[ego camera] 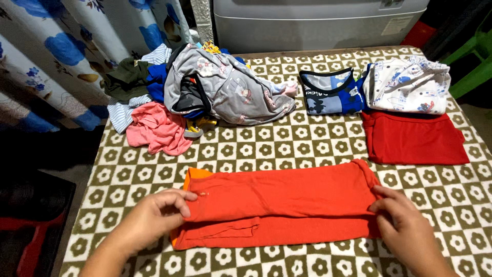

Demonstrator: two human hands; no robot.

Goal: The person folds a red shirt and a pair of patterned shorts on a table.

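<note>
Pinching each end of the folded orange garment (279, 208) low in the frame, the left hand (156, 215) and right hand (402, 225) grip soft, light, floppy cloth lying flat on the desk (256, 149); edges hold best.

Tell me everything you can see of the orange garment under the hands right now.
The orange cloth garment lies flat near the front edge of the table with the olive-and-white flower-check cover, folded lengthwise into a long band running left to right. A lighter orange trim shows at its left end, and a folded flap lies along the lower front. The fabric looks soft and thin, slightly creased. The left hand pinches its left end; the right hand grips its right end. Nothing else touches it.
</note>
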